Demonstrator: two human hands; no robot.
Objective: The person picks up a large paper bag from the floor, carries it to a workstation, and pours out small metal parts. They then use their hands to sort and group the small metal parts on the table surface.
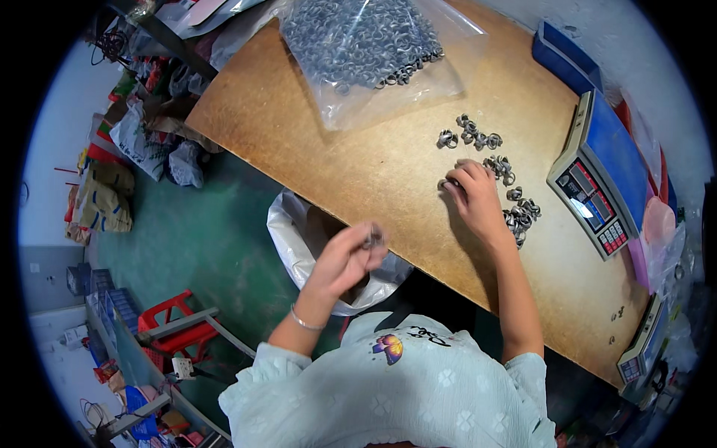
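Observation:
My left hand [349, 257] is raised over the table's near edge, its fingertips pinched on a small grey metal ring [371, 240]. It hovers above an open white plastic bag [299, 239] that hangs beside the table. My right hand [472, 196] lies palm down on the wooden table [321, 127], fingers resting on another metal ring [447, 184]. Loose metal rings [470, 134] are scattered just beyond and to the right of that hand, with more metal rings [523, 213] by the wrist.
A clear plastic bag [366, 45] full of rings lies at the table's far side. A blue weighing scale [597, 175] stands at the right, a second scale [642, 347] near the right corner. A red stool [175, 321] and cluttered sacks [134, 142] sit on the green floor at left.

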